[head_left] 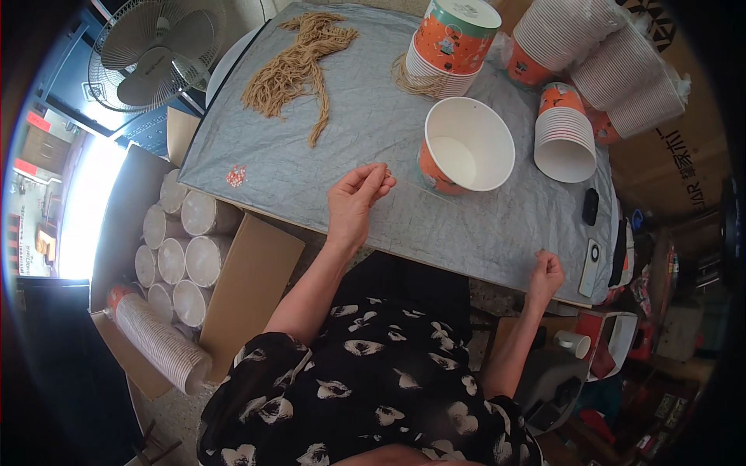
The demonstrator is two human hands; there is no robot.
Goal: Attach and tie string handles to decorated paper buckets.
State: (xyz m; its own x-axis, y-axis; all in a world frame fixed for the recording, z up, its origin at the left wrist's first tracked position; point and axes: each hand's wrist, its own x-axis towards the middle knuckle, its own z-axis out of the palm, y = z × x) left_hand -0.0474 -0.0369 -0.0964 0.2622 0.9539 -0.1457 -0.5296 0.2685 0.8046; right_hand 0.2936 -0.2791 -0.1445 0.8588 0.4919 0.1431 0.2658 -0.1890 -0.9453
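Left hand point(351, 203) pinched, right hand point(545, 273) loosely curled; can't tell if holding anything. One orange-and-white round paper tub point(466, 144), one tan cord bundle point(289, 81), black-lettered brown cardboard point(653, 167).

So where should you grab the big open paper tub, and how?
I'd pinch the tub by its rim, thumb inside and fingers outside, coming from the near side with the right hand. It stands mouth up with the whole rim showing, and its walls narrow toward the bottom, so a low grip might slip.

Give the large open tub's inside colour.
White inside the tub, best seen in the head view.
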